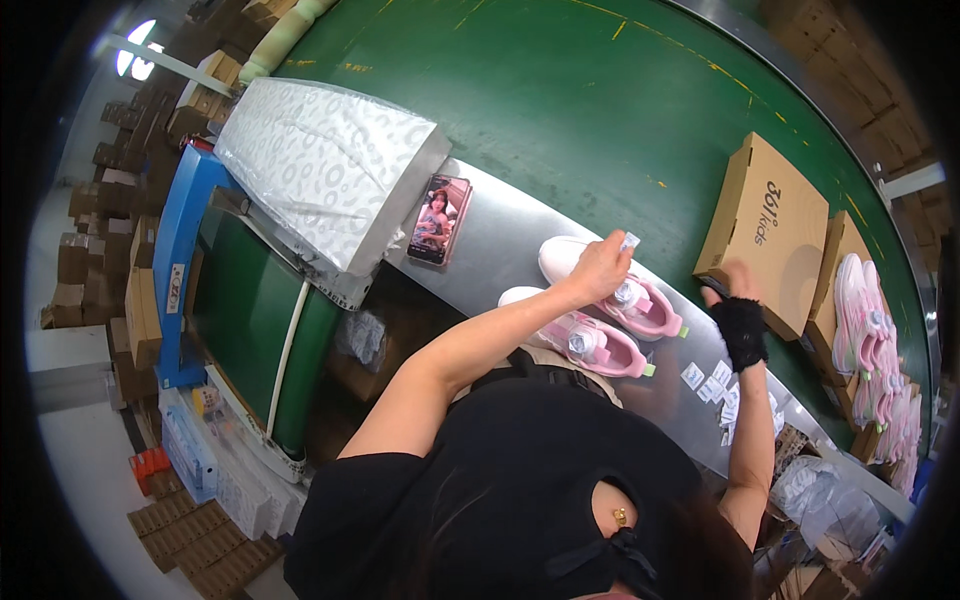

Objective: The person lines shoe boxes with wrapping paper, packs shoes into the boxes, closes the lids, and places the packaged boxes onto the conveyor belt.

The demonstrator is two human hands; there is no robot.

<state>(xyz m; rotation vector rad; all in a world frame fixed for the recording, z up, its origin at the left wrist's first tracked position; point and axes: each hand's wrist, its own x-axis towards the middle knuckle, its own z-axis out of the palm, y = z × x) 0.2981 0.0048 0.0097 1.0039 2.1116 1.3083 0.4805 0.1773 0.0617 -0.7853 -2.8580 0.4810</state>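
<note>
My left hand [600,270] pinches a small white packet [629,241] above two pink-and-white sneakers. The farther sneaker [655,312] lies partly under that hand. Beside it, closer to my body, is the other sneaker [610,350], partly covered by my left forearm. Both have white stuffing in their openings and green heel tabs. My right hand [738,285], in a black fingerless glove, is at the near corner of a brown cardboard shoe box [770,220]. Its fingers are blurred, so their grip is unclear. Several loose small white packets [715,388] lie near my right forearm.
A phone [440,220] lies on the metal ledge [500,215], left of the sneakers. Plastic-wrapped patterned paper [320,160] is stacked at the left. Beyond runs a green conveyor belt [560,110]. More pink shoes [870,340] are piled at the right, beside another cardboard box [838,260].
</note>
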